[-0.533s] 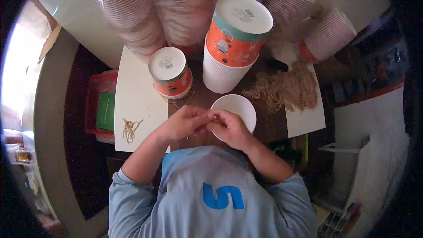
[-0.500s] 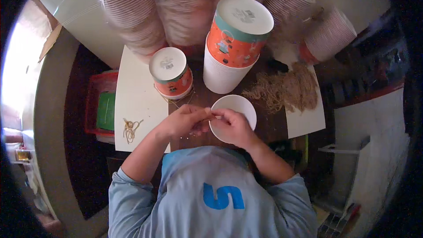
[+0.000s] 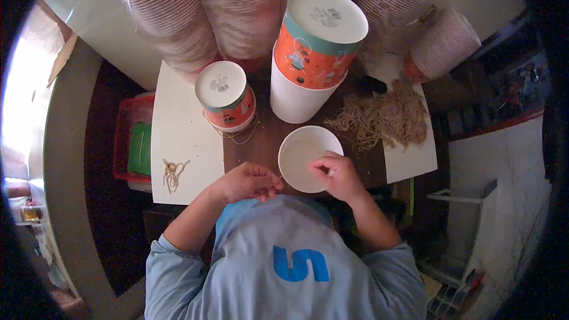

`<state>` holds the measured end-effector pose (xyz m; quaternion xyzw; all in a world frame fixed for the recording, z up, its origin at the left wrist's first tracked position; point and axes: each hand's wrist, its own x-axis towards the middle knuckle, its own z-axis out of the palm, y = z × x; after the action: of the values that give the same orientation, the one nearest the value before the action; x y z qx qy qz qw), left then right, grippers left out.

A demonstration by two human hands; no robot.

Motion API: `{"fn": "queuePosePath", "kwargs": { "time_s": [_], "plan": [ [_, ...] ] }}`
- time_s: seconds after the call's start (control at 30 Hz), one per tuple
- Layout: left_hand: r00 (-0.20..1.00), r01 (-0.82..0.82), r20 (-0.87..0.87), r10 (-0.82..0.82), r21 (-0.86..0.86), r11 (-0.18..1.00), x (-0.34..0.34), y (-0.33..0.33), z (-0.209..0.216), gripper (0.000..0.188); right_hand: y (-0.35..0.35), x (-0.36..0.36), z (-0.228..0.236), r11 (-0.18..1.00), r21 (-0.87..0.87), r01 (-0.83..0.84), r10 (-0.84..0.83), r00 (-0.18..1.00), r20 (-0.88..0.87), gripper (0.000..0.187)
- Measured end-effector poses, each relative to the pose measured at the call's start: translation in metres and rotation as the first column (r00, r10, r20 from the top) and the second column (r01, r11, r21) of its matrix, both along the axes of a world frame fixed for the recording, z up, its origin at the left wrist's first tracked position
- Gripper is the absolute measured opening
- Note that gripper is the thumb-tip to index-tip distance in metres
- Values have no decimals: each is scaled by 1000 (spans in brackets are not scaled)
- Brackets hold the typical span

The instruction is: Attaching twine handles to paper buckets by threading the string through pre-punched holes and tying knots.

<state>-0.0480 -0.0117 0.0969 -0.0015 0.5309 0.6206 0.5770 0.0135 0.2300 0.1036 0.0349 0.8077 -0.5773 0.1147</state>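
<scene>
A white round paper tub (image 3: 294, 142) stands with its mouth up on the table in front of me. My left hand (image 3: 250, 182) is beside its left rim, fingers curled and pinched together. My right hand (image 3: 339, 179) is over the right part of the tub's mouth, with thumb and fingers pressed together. Whatever either pinch holds is too small to make out. Beyond my left hand, a small upside-down orange printed tub (image 3: 228, 106) has thin tan cords (image 3: 243, 137) looped around its base.
Behind the open tub rises a tall stack of upturned tubs (image 3: 317, 47). Plastic-wrapped stacks (image 3: 172, 21) line the back. A tangled brown cord bundle (image 3: 394, 115) lies right; a small cord bunch (image 3: 173, 176) lies left. A red crate (image 3: 123, 142) stands off the table's left side.
My hands, which were together over the tub's left rim, have moved apart. The left has drawn slightly left and down, the right to the right. More of the tub's inside shows.
</scene>
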Motion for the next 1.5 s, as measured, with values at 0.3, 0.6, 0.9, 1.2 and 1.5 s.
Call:
{"fn": "queuePosePath", "kwargs": {
  "time_s": [0.3,0.6,0.9,1.2,1.5],
  "plan": [
    [915,152,-378,-144,-9,988,2,15,13,19,-39,0,-4,935,11,-354,341,892,-296,55],
    [973,41,-225,-60,-90,995,0,10,7,20,-44,3,-18,986,137,-94,146,881,-450,12],
    [993,51,-104,-53,-22,998,1,10,-5,21,-42,7,-23,956,290,-41,203,807,-554,11],
    [918,17,-395,-38,-55,998,8,18,-7,13,-32,9,-21,938,334,-93,279,775,-568,10],
    [314,-248,-942,-118,-201,948,3,47,-17,11,5,-23,-43,920,390,19,195,844,-500,9]
  ]
}}
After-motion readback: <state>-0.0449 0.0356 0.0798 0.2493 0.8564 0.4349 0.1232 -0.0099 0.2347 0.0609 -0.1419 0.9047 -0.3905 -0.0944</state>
